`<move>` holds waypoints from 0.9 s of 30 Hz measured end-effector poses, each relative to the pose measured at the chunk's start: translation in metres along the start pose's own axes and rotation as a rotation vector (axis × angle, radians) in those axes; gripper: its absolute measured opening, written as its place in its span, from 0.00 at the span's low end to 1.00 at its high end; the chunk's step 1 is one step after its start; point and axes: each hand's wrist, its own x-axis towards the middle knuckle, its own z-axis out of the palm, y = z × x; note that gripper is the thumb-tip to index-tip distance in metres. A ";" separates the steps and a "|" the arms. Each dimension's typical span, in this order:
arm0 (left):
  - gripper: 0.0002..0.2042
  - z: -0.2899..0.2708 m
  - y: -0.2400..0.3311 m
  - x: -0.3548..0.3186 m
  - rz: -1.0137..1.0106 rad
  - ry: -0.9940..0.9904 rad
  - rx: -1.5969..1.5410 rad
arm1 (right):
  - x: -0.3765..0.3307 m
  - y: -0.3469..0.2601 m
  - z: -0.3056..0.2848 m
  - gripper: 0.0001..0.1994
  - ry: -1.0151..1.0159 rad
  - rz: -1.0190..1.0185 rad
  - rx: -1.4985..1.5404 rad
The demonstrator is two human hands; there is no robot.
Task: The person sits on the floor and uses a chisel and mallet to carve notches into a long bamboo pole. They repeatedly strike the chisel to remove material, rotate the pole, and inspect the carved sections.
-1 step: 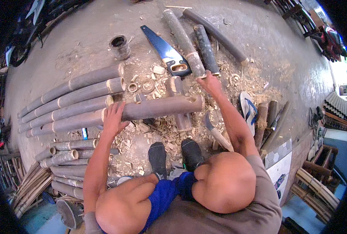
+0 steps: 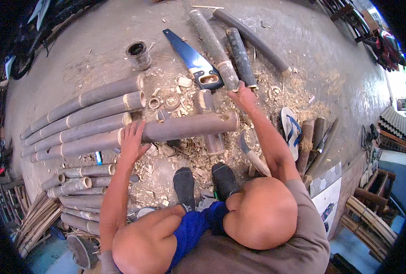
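My left hand rests over a long brown bamboo pole, its fingers curled across the top and its thumb on the near side. That pole has a notch cut near its right end and lies across a shorter bamboo piece. Farther off, my right hand grips the near end of a mottled grey bamboo pole, with the thumb by the cut end. A dark bamboo piece lies just right of it. To its left is a handsaw with a blue blade. A curved knife with a wooden handle lies near my right forearm.
Wood chips cover the floor around my feet. Several bamboo poles lie side by side at left, with shorter cut pieces stacked nearer. A dark pot stands beyond them. A flip-flop lies at right beside upright-leaning bamboo pieces.
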 end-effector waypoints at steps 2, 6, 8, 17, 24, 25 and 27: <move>0.50 0.008 0.002 -0.008 -0.066 0.034 -0.034 | 0.010 -0.019 0.012 0.39 -0.071 0.080 -0.018; 0.52 0.020 0.012 -0.005 -0.144 0.114 -0.013 | 0.016 -0.010 0.020 0.38 -0.014 0.128 -0.036; 0.53 0.024 0.015 -0.003 -0.187 0.099 -0.013 | 0.018 -0.001 0.009 0.33 -0.039 0.157 0.205; 0.53 0.032 0.016 -0.001 -0.249 0.110 -0.041 | -0.042 -0.031 -0.092 0.27 -0.272 0.387 1.088; 0.46 0.023 0.020 0.006 -0.217 0.103 -0.058 | -0.073 -0.074 -0.106 0.29 -0.204 0.215 0.938; 0.44 0.022 0.020 0.007 -0.225 0.101 -0.051 | -0.075 -0.084 -0.106 0.28 -0.139 0.177 0.927; 0.39 0.024 0.020 0.017 -0.188 0.183 -0.286 | -0.085 -0.108 -0.121 0.27 -0.165 0.209 1.024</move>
